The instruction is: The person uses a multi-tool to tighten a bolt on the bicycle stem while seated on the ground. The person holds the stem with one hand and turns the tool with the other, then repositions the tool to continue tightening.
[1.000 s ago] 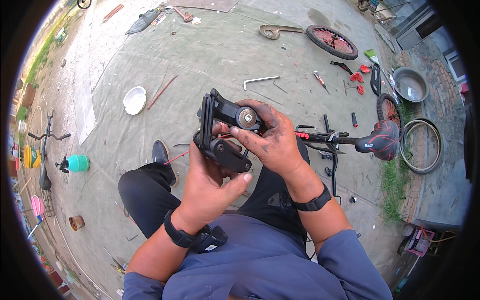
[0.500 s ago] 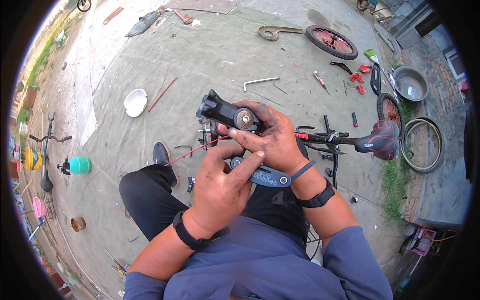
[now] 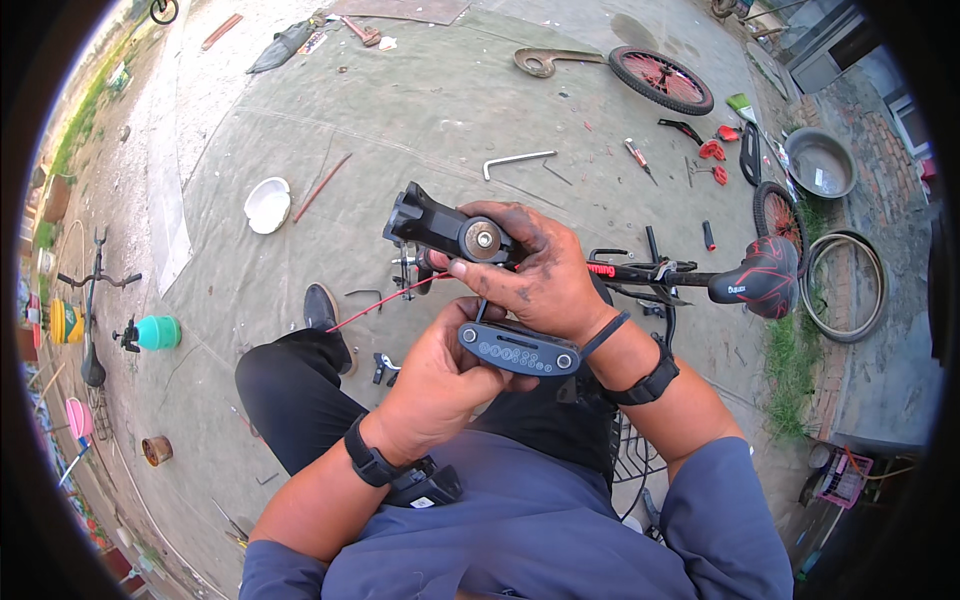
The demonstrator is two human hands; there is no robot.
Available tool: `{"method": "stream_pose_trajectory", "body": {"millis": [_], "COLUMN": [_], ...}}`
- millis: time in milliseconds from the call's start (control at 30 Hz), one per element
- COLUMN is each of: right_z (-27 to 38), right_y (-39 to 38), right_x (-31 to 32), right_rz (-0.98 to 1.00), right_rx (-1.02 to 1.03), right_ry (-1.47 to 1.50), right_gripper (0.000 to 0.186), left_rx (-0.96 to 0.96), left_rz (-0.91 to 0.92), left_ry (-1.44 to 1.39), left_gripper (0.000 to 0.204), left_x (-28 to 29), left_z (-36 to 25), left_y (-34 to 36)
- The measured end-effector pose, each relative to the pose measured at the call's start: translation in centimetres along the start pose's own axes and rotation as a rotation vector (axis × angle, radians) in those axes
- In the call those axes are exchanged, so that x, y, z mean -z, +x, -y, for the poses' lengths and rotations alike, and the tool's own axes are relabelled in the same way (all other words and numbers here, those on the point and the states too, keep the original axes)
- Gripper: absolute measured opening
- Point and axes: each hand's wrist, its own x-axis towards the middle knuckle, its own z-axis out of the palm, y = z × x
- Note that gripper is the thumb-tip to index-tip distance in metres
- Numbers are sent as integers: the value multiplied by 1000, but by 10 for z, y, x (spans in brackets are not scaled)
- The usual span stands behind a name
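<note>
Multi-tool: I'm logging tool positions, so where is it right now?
In the head view, the multi-tool is near the middle, in the left hand, just below the right hand, which holds the black stem.

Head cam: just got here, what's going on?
A person is handling a bike part with bare hands. The right hand grips a black stem-like part with a round bolted cap. The left hand holds a dark multi-tool just below it, one bit pointing up; whether that bit touches the part can't be told. A bicycle lies to the right, and a wheel and an L-shaped key lie on the ground ahead.
</note>
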Motion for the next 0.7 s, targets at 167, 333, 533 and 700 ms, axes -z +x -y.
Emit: {"method": "stream_pose_trajectory", "body": {"millis": [167,333,533,700], "right_z": [4,8,12,18], "right_y": [2,6,17,20], "right_x": [5,15,39,50], "right_rz": [50,140,360,480], "right_rx": [7,-22,73,48], "right_ry": [-119,-68,-212,-137], "right_gripper": [47,54,59,61], "left_rx": [-5,49,9,-16], "left_rz": [109,158,131,48], "left_ry": [-192,-235,-253,-157], "left_gripper": [74,71,54,58], "left_x": [5,14,13,10], "left_z": [2,6,10,10], "left_y": [-1,2,4,6]}}
